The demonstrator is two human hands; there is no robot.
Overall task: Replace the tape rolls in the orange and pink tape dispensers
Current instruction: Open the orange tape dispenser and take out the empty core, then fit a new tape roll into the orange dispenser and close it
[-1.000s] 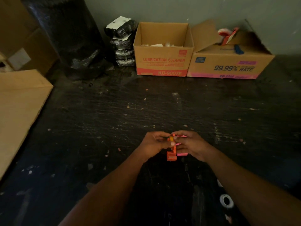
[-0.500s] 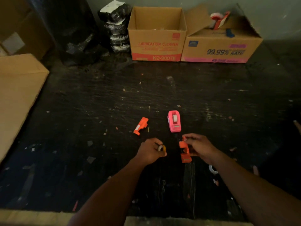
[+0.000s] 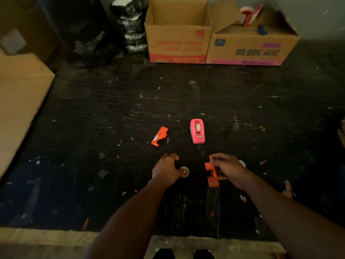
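Observation:
My right hand (image 3: pixel 228 168) grips one orange half of a tape dispenser (image 3: pixel 211 173) just above the black table. My left hand (image 3: pixel 166 167) pinches a small tape roll (image 3: pixel 184 171) between thumb and fingers, a short gap left of that orange piece. The other orange dispenser half (image 3: pixel 159 136) lies flat on the table further back and to the left. The pink tape dispenser (image 3: pixel 197 130) stands upright behind my hands with a white roll seated in it. Another white tape roll (image 3: pixel 242 163) peeks out behind my right hand.
Two open cardboard boxes (image 3: pixel 178 32) (image 3: pixel 250 43) stand along the back wall, with black wrapped bundles (image 3: pixel 133 27) to their left. A flat cardboard sheet (image 3: pixel 20 101) covers the left side. The black table (image 3: pixel 93 118) is strewn with small scraps; its front edge runs below my forearms.
A second ago both hands were joined on the orange dispenser. They have since separated: the left holds the small roll, the right the orange piece. The view has tilted down.

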